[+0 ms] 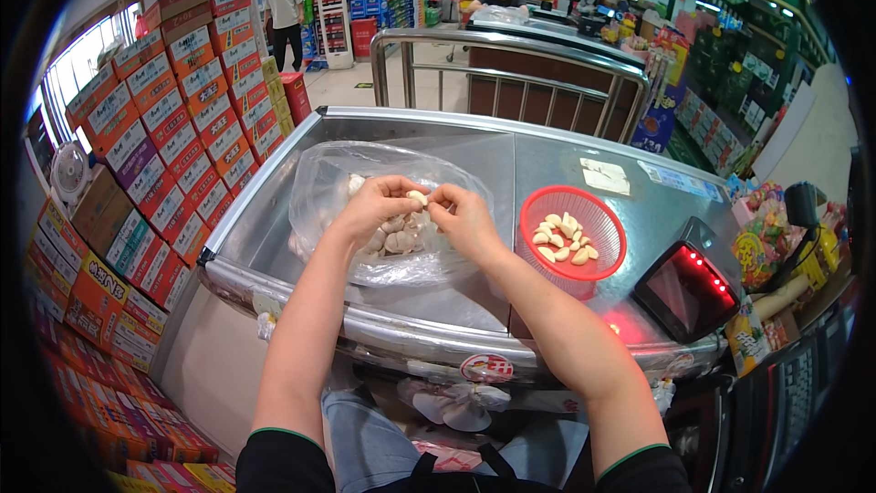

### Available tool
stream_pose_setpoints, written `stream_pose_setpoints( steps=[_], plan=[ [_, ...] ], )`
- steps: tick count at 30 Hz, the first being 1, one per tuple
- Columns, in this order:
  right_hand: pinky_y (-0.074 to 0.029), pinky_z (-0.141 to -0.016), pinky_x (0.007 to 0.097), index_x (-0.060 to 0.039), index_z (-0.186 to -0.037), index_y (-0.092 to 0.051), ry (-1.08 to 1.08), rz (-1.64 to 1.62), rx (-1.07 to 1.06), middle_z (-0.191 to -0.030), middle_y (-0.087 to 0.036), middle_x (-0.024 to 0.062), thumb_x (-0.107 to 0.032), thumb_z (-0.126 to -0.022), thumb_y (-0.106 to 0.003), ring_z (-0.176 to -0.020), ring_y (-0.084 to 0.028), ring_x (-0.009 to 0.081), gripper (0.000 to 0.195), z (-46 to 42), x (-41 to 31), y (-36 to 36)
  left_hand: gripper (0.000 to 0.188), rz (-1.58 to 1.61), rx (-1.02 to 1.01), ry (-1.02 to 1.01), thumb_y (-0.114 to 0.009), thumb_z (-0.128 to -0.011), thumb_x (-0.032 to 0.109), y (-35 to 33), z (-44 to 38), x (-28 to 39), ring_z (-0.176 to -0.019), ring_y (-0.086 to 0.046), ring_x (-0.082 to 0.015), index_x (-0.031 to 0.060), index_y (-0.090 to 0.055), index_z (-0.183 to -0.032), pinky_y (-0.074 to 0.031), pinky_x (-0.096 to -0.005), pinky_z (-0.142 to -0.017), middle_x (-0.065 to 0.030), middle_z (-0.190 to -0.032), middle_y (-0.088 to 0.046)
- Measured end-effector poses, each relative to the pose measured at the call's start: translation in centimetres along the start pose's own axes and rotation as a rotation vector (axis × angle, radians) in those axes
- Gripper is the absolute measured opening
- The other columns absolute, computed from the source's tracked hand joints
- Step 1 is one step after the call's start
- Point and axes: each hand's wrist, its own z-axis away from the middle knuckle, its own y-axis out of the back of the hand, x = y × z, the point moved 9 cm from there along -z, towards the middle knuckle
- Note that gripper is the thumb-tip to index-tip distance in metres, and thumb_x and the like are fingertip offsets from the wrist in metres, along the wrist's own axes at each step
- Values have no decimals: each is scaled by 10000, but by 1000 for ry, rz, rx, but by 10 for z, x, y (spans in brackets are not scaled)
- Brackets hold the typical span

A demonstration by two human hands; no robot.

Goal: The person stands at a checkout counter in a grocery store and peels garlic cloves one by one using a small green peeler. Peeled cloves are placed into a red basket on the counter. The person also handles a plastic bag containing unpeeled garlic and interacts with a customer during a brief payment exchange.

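Observation:
A pale garlic clove (417, 197) is pinched between the fingertips of my left hand (380, 204), above an open clear plastic bag (315, 185). My right hand (462, 216) meets it from the right, its thumb and forefinger at the clove's right end. Inside the bag lie several garlic bulbs (400, 241), partly hidden by the hands and the plastic. Right of the bag stands a red plastic mesh basket (621, 246) with several peeled garlic cloves (562, 236) at its bottom.
The metal counter (445, 305) has a raised rim. A barcode scanner (691, 287) with red lights stands at its right, near packaged sweets (759, 253). Stacked cartons (205, 96) line the left side. Beyond a steel railing (506, 72), one person sits at a checkout; another stands back left.

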Motion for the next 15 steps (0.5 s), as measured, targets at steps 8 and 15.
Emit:
stream_pose_setpoints(
  steps=[8,15],
  plan=[
    [-438,-507,234,-2,-764,-593,-75,-244,-64,-659,-570,8,-98,-790,-560,-556,-534,87,105,-3,6,-4,270,13,70,-52,-631,-804,65,5,-2,3,-722,-550,-76,24,-621,-1070,-456,-214,-672,-25,-874,-617],
    [-406,-505,213,-66,-785,-593,-235,-353,-103,-682,-568,-11,-152,-803,-590,-578,-532,67,87,3,7,-6,192,-29,116,-35,-599,-856,118,8,-4,0,-701,-550,-76,0,-655,-997,-462,-207,-649,-27,-826,-636]
  ],
)
